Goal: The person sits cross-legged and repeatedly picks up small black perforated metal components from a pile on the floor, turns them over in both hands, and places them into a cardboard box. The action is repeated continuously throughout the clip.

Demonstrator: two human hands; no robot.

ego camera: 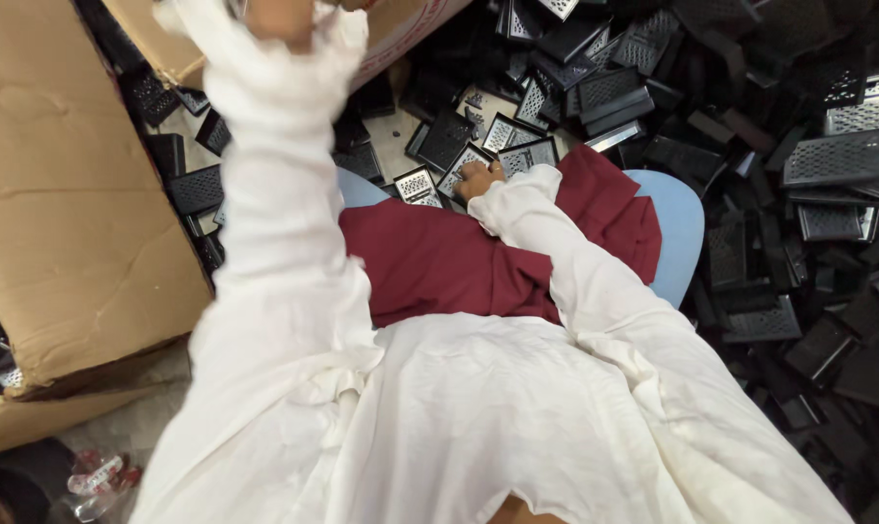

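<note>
Reaching forward, the right hand (478, 178) rests its curled fingers on a grater plate (462, 165) lying flat; the raised, blurred left hand (282, 19) is farther, its grip unclear.

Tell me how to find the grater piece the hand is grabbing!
Start at the dark red cloth on the person's lap. Follow the right sleeve to the right hand at the cloth's top edge. Its fingers rest on a black-framed grater plate with a shiny holed middle, the only one touched.
</note>
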